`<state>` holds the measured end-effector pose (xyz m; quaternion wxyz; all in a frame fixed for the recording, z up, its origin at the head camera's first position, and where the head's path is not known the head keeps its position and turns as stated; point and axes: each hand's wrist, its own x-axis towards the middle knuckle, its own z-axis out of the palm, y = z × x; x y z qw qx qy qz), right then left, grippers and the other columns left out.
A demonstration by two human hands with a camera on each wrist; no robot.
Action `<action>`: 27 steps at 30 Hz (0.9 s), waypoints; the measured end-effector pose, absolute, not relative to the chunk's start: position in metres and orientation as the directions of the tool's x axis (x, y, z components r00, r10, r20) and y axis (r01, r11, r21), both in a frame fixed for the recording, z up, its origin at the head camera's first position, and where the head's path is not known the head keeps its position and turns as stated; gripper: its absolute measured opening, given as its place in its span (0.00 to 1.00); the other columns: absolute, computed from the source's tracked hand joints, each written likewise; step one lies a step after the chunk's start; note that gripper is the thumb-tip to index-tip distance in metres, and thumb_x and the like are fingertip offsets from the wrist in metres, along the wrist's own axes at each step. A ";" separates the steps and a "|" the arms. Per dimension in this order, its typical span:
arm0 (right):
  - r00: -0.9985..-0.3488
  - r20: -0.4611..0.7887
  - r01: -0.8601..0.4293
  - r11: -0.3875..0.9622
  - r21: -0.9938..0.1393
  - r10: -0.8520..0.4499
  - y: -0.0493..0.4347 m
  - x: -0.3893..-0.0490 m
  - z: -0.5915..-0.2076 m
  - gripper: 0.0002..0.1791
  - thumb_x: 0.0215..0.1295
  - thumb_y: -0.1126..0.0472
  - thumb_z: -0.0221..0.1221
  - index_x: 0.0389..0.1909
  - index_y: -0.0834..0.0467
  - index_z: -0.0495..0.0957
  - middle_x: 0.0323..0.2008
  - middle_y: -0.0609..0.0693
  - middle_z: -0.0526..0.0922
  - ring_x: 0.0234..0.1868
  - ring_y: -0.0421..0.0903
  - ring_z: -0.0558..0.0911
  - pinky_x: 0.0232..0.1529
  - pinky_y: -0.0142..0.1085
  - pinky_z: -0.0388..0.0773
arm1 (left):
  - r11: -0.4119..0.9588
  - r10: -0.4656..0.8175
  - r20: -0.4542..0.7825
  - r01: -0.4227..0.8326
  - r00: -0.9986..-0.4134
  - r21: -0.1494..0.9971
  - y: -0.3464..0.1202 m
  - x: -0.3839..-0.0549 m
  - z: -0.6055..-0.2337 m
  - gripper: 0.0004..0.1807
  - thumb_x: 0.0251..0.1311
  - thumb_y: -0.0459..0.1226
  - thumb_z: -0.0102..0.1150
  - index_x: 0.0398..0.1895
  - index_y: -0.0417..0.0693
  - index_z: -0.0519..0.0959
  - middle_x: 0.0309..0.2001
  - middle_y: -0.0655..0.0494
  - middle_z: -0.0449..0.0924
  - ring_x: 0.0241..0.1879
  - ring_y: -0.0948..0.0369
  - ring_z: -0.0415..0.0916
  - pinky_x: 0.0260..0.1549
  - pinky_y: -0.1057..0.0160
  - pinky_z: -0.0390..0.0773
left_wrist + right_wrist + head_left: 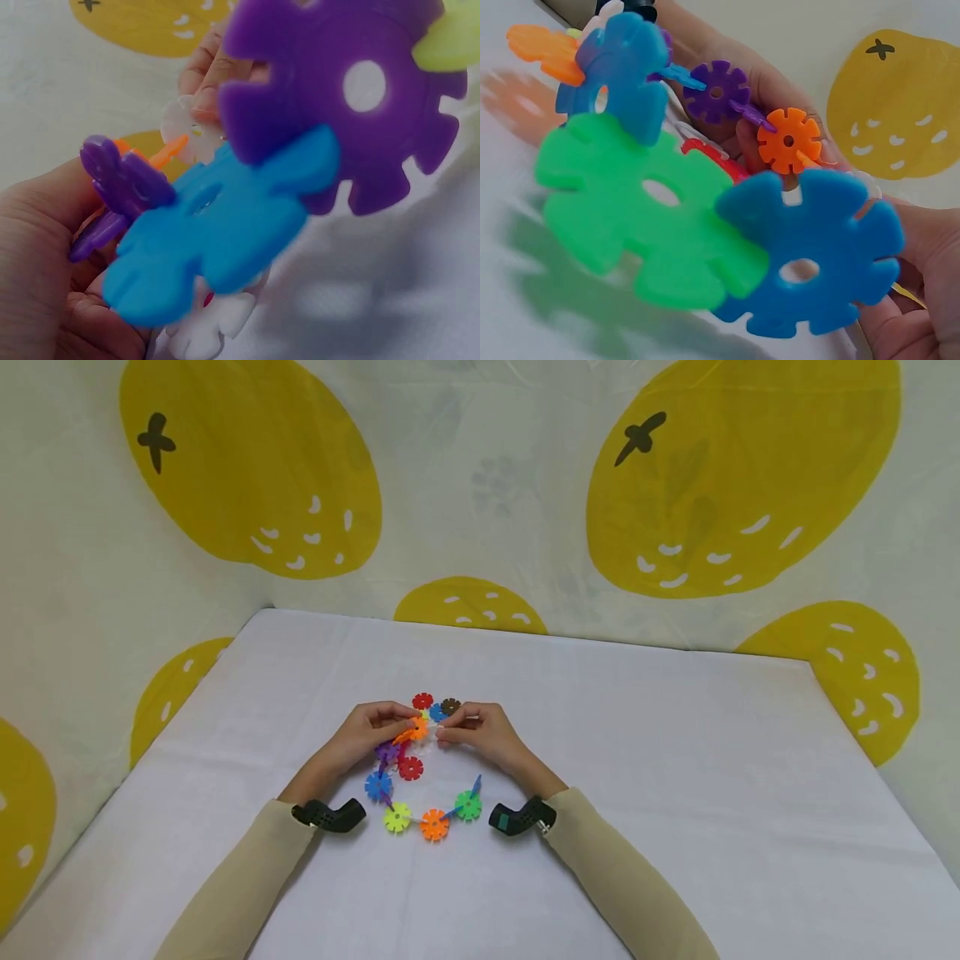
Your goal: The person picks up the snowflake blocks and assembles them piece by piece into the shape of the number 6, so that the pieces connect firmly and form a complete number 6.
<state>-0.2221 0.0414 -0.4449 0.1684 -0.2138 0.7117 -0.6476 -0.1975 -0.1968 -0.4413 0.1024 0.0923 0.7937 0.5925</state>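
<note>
My left hand (372, 727) pinches an orange notched plastic disc (417, 728) at the upper end of a linked chain. Down from there the chain curves through a purple disc (717, 91), a blue disc (378, 786), a yellow disc (397, 817), another orange disc (434, 825) and a green disc (468, 806). A blue disc (810, 255) stands on edge at the chain's other end. Between its thumb and fingers my right hand (487, 732) holds a white disc (196, 129) beside the held orange one. Whether these two touch is unclear.
Loose discs lie behind and below the hands: a red disc (422, 701), a brown disc (451, 706), a blue disc (438, 713) and another red disc (410, 767). A white cloth (637, 760) covers the table. Behind hangs a curtain (480, 485) with yellow fruit prints.
</note>
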 end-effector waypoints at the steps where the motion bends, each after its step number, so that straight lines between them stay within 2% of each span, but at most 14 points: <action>1: -0.852 0.044 -0.094 0.071 -0.993 -0.521 0.041 -0.222 -0.445 0.07 0.60 0.67 0.66 0.37 0.67 0.83 0.34 0.54 0.85 0.35 0.45 0.86 0.45 0.33 0.81 | 0.281 0.270 -0.052 0.027 -0.962 0.959 -0.197 -0.197 -0.441 0.16 0.66 0.37 0.60 0.52 0.36 0.80 0.51 0.42 0.81 0.43 0.62 0.81 0.45 0.72 0.78; 7: -0.845 0.107 -0.182 0.095 -0.979 -0.523 0.040 -0.223 -0.446 0.07 0.59 0.67 0.67 0.36 0.68 0.84 0.32 0.55 0.85 0.32 0.44 0.85 0.41 0.32 0.80 | 0.285 0.275 -0.050 0.032 -0.960 0.958 -0.196 -0.198 -0.441 0.15 0.65 0.35 0.60 0.51 0.35 0.80 0.49 0.42 0.82 0.40 0.62 0.81 0.44 0.73 0.78; 15: -0.847 0.103 -0.170 0.082 -0.982 -0.521 0.037 -0.222 -0.446 0.07 0.60 0.66 0.66 0.38 0.65 0.83 0.35 0.54 0.84 0.35 0.46 0.85 0.44 0.36 0.82 | 0.355 0.332 -0.048 0.077 -0.942 0.932 -0.190 -0.199 -0.437 0.16 0.67 0.40 0.58 0.50 0.38 0.81 0.46 0.46 0.83 0.38 0.58 0.75 0.39 0.73 0.76; 20: -0.830 0.102 -0.231 0.170 -0.958 -0.549 0.035 -0.223 -0.447 0.12 0.59 0.64 0.68 0.43 0.64 0.82 0.37 0.54 0.83 0.35 0.43 0.82 0.41 0.31 0.79 | 0.368 0.334 -0.054 0.078 -0.941 0.927 -0.194 -0.199 -0.437 0.15 0.68 0.41 0.58 0.49 0.39 0.82 0.44 0.48 0.83 0.38 0.57 0.74 0.38 0.72 0.76; 23: -0.817 0.103 -0.291 0.250 -0.923 -0.568 0.033 -0.222 -0.446 0.16 0.57 0.62 0.70 0.45 0.63 0.82 0.35 0.52 0.81 0.31 0.41 0.78 0.34 0.28 0.76 | 0.344 0.330 -0.062 0.058 -0.942 0.937 -0.196 -0.199 -0.438 0.17 0.68 0.42 0.57 0.50 0.39 0.81 0.45 0.49 0.83 0.40 0.58 0.75 0.40 0.71 0.76; 27: -0.795 0.123 -0.382 0.332 -0.863 -0.594 0.031 -0.220 -0.444 0.18 0.55 0.59 0.72 0.45 0.63 0.83 0.32 0.51 0.76 0.29 0.41 0.73 0.30 0.27 0.70 | 0.335 0.329 -0.067 0.050 -0.942 0.941 -0.198 -0.198 -0.440 0.17 0.67 0.44 0.58 0.50 0.40 0.81 0.45 0.50 0.83 0.40 0.58 0.76 0.40 0.71 0.77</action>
